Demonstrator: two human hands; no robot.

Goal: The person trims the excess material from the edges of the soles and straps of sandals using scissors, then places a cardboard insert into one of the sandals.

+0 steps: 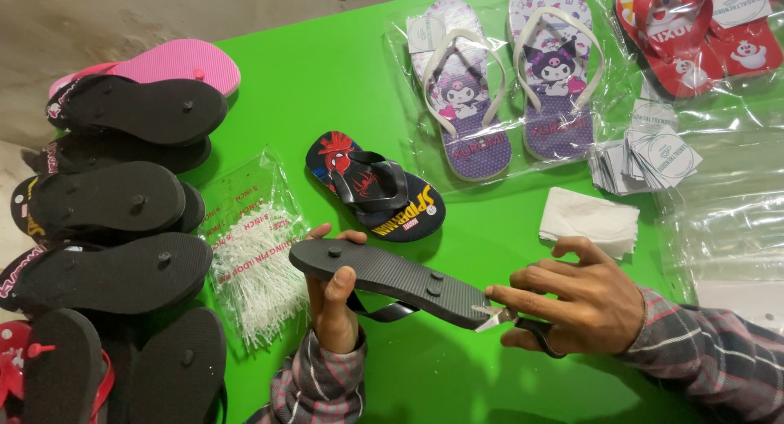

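bright green table top (343, 73) fills most of the view, its far edge running diagonally from about 9 o'clock up to 12 o'clock. beyond that edge, at 10 to 11 o'clock, a bare concrete floor (90, 16), grey-brown, rough and stained, with a small dark spot near 12 o'clock. another patch of the same floor shows at 8 o'clock along the left edge. light is even and soft, only faint shadows on the green surface, slight glare toward 3 o'clock. no walls or windows in view
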